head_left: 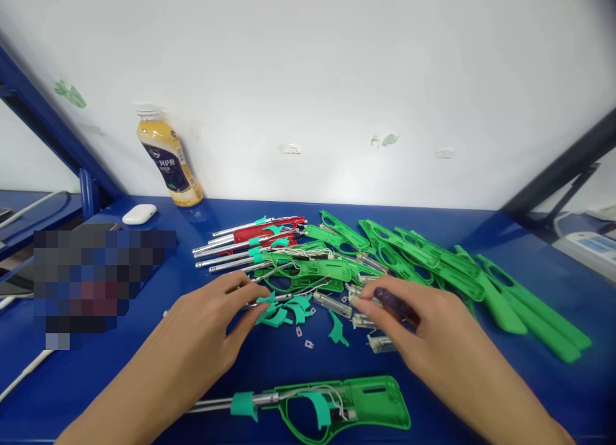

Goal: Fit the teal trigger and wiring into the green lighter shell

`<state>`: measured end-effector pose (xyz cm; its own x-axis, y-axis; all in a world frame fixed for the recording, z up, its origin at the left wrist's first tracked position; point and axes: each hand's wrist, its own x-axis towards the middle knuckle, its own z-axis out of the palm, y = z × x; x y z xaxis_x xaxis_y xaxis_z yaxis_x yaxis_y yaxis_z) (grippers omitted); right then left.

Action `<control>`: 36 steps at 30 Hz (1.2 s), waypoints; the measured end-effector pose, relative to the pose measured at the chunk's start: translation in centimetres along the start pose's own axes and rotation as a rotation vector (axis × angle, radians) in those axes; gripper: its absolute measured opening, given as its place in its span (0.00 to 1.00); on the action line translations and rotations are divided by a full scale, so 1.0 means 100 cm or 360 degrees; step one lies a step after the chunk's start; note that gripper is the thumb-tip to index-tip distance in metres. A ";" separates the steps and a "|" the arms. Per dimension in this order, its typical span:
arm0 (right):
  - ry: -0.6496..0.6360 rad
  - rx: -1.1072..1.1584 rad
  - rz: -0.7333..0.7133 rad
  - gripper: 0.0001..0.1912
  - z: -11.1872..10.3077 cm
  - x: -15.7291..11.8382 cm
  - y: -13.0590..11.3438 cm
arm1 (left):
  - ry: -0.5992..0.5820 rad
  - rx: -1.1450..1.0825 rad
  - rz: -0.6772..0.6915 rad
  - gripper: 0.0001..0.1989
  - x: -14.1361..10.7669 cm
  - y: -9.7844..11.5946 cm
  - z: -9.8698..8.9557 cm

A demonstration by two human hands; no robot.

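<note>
My left hand (216, 320) pinches a teal trigger piece (266, 298) between thumb and forefinger, over a small heap of teal triggers (299, 309). A dark purple handle (395, 304), like a screwdriver's, lies in the grip of my right hand (423, 316); its other end is hidden. The thumb and forefinger of that hand are at a clear fuel tank (355, 297), among several others. In front of me lies an open lighter half, a green shell (378, 403) with a metal tube, white wires and a teal trigger in it.
Lighter assemblies with metal tubes (226, 263) and red shells (250, 233) lie behind my left hand. Green shells (433, 259) are piled at right. Tiny pale clips (308, 344) lie between my hands. A yellow drink bottle (168, 156) and white earphone case (139, 214) stand back left.
</note>
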<state>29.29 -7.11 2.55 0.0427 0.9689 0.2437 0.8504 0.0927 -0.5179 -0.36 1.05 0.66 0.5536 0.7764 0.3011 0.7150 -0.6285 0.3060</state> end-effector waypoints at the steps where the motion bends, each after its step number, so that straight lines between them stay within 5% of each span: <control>1: -0.0016 -0.0012 -0.0005 0.09 0.003 0.002 -0.001 | 0.0000 0.0006 0.0003 0.15 0.000 -0.001 0.001; 10: -0.0287 -0.0205 -0.0012 0.09 0.019 0.014 -0.004 | 0.0042 -0.0004 0.0194 0.16 0.006 0.014 0.003; 22: -0.0203 -0.0442 -0.0069 0.11 0.029 0.012 -0.002 | 0.0032 0.0096 0.0277 0.20 0.005 0.020 0.003; 36: -0.0094 -0.0724 -0.0246 0.01 0.040 0.011 0.002 | -0.0008 0.0094 0.0269 0.16 0.002 0.020 0.004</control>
<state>27.44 -5.15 -0.57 -0.1205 0.9643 0.2359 0.9881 0.1393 -0.0648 1.33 -0.01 0.94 0.6701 0.6601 0.3394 0.6352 -0.7466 0.1979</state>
